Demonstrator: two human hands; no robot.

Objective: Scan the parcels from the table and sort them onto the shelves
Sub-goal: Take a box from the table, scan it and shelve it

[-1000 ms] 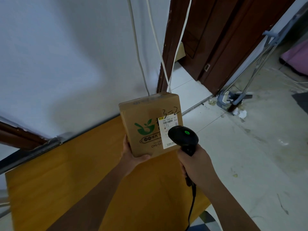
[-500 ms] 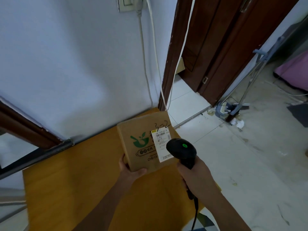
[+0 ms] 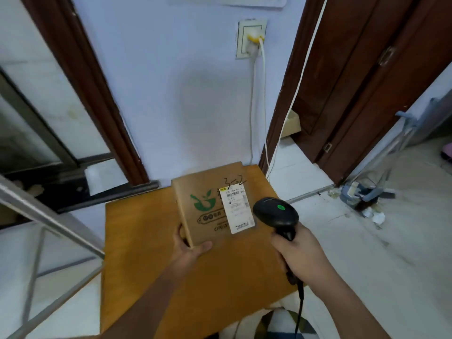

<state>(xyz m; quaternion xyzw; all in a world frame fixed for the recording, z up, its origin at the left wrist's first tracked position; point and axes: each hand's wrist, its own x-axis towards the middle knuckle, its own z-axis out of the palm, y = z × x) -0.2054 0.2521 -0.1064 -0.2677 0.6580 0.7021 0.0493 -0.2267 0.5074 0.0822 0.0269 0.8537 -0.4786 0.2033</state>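
A brown cardboard parcel point(image 3: 208, 199) with a green logo, a white barcode label and "3-2" handwritten on it is held tilted above the orange-brown table point(image 3: 137, 241). My left hand point(image 3: 189, 248) grips its lower left corner. My right hand point(image 3: 297, 255) holds a black barcode scanner point(image 3: 276, 214) with a green dot on top, its head right beside the parcel's label. The scanner's cable hangs down from the handle.
A metal shelf frame point(image 3: 41, 216) stands at the left. A wall socket point(image 3: 250, 39) with white cables is on the wall behind the table. A dark wooden door point(image 3: 354, 77) and a mop base point(image 3: 362, 194) on the tiled floor are at the right.
The view has tilted up and swung left, showing the socket and the shelf frame. The parcel and scanner sit lower in view; both hands keep the same grips.
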